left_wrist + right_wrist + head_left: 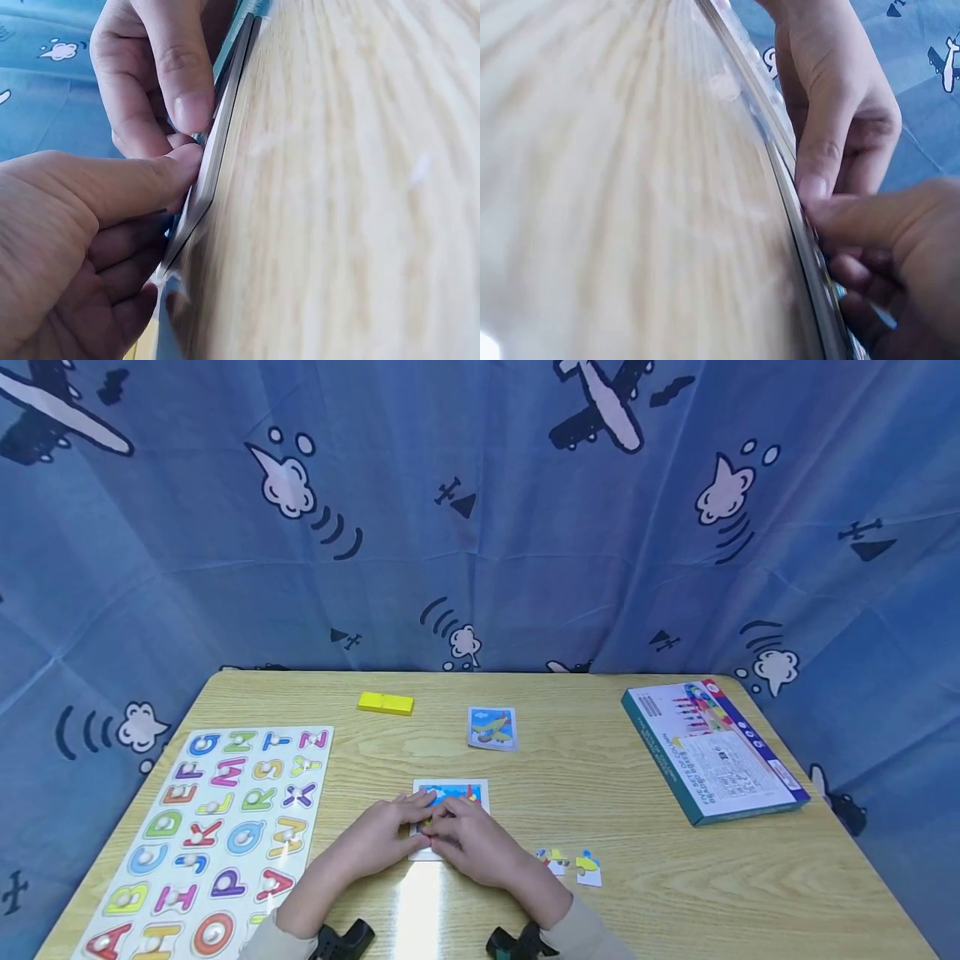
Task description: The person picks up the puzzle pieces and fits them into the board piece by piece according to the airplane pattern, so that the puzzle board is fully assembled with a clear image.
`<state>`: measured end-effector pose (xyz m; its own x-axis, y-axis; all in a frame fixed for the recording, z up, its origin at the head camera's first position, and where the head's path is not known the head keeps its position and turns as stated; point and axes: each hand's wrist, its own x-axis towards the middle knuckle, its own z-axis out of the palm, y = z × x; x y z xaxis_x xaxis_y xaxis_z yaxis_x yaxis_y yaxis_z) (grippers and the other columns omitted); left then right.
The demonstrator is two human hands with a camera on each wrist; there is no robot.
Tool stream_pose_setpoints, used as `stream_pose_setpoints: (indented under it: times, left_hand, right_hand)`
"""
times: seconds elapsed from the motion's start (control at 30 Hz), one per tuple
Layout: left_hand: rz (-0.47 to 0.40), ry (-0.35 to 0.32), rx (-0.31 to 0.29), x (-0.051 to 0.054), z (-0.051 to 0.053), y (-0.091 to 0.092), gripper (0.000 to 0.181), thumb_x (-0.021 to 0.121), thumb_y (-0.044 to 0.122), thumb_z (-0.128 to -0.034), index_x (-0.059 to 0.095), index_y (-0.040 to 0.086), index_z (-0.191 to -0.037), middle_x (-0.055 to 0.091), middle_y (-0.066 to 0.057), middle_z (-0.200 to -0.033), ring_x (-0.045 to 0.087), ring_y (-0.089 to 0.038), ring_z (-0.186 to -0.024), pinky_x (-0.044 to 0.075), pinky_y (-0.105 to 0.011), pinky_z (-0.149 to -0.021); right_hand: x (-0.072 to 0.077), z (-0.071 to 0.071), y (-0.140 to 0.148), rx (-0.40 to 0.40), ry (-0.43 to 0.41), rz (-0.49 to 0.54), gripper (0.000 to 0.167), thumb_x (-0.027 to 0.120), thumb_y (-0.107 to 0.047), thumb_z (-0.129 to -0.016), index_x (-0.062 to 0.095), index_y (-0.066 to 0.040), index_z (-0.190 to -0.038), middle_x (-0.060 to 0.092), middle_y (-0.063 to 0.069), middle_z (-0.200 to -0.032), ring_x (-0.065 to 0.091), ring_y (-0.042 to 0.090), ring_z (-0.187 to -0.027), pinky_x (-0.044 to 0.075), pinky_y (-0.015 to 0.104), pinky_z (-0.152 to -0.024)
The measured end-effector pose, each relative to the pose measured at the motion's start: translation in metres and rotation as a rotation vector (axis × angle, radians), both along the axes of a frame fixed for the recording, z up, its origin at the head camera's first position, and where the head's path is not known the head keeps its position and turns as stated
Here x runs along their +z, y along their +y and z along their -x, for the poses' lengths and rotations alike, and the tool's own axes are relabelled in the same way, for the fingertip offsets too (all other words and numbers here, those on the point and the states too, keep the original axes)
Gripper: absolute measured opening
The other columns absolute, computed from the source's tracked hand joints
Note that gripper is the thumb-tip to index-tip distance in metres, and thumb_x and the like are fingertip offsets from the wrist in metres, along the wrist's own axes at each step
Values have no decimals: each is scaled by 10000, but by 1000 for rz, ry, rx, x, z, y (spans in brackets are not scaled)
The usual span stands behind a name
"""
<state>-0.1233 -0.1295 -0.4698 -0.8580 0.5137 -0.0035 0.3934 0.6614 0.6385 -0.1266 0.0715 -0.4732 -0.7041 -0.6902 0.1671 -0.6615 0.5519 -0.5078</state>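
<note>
A small jigsaw puzzle board with a white border and blue picture lies at the table's front middle. My left hand rests on its left side, fingers extended over the picture and thumb near the lower border. From the right, my right hand bends over the board and pinches a puzzle piece, mostly hidden by the fingers. In the left wrist view both thumbs meet at the board. Right of the hands lie loose puzzle pieces, yellow, blue and white, some partly behind the right wrist.
A white alphabet board with knobbed letters covers the left side. Behind the hands lie an airplane picture card and a yellow block. A flat box sits at the back right. A blue curtain hangs behind the table.
</note>
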Motion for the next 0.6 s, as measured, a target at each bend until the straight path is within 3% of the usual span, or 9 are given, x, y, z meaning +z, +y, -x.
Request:
stream_pose_setpoints:
  times: [0.13,0.3,0.6]
  left_hand:
    - [-34,-41,19,0,0,0,445,674,222,-877,589,72,-1287,470,-47,-1429,391,-285,-1359,340,-481,-1109]
    - [-63,-91,24,0,1,1,455,687,230,-865,594,75,-1283,465,-26,-1435,368,-268,-1376,322,-482,-1120]
    - [-69,-121,36,-1,2,0,463,695,233,-857,596,64,-1276,464,-20,-1436,360,-263,-1382,306,-478,-1128]
  right_hand:
    - [8,0,9,5,-99,-3,287,597,-208,-937,663,-128,-1205,598,-31,-1171,542,111,-1131,461,339,-1008]
    - [14,-4,32,-63,-170,-14,358,620,-233,-921,613,-127,-1263,577,3,-1258,516,186,-1233,446,422,-1040]
    - [14,-14,78,-167,-116,-5,378,667,-244,-887,609,-144,-1247,584,-26,-1236,549,167,-1170,492,404,-973]
